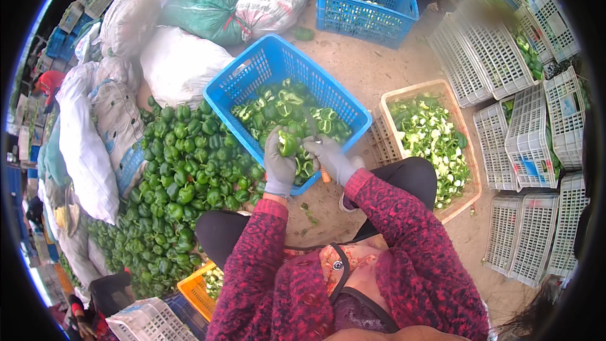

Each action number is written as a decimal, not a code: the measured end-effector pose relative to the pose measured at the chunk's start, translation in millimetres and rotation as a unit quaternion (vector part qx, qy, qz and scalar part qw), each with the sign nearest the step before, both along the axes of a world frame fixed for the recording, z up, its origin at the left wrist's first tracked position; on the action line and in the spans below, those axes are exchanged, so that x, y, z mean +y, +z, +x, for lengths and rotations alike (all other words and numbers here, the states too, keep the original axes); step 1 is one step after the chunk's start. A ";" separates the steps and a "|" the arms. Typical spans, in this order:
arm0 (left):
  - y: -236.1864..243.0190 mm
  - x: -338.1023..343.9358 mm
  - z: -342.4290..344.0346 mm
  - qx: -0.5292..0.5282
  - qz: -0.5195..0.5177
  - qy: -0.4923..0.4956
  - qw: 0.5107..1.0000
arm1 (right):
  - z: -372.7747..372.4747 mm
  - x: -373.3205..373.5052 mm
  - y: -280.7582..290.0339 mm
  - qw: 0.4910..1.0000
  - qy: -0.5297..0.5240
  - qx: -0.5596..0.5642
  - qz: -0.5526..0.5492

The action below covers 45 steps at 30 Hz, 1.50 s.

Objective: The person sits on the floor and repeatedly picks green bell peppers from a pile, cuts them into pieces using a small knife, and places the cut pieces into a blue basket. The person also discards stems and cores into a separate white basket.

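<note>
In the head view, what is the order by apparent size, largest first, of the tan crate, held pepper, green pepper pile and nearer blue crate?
1. Green pepper pile
2. Nearer blue crate
3. Tan crate
4. Held pepper

From head height, we look steeply down through one wide fisheye view, past a red-patterned jacket (416, 259), to the nearby left hand (279, 163) and right hand (331, 156), floor (404, 66) spreading beyond.

A tan floor (394, 66) bears a blue crate (303, 71) just beneath and beyond both hands, a heap of green peppers (183, 170) left of the left hand (280, 159), a beige crate (384, 139) right of the right hand (329, 156), and green scraps (309, 213) nearer the body.
</note>
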<state>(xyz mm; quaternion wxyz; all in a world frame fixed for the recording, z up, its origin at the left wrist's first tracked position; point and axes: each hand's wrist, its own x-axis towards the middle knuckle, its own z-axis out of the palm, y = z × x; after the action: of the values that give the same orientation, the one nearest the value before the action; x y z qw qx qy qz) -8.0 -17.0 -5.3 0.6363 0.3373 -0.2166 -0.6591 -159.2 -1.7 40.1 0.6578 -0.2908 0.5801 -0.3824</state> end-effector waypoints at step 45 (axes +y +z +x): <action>-180.5 37.8 128.9 -0.757 0.172 -0.072 0.626 | -245.4 104.6 118.0 0.914 -0.110 0.353 -0.163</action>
<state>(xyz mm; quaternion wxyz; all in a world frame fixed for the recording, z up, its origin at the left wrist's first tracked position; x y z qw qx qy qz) 120.9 20.8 -185.8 0.1283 0.8041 -0.5284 -0.2403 -404.7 102.9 158.1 0.3068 -0.4444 0.7327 -0.4142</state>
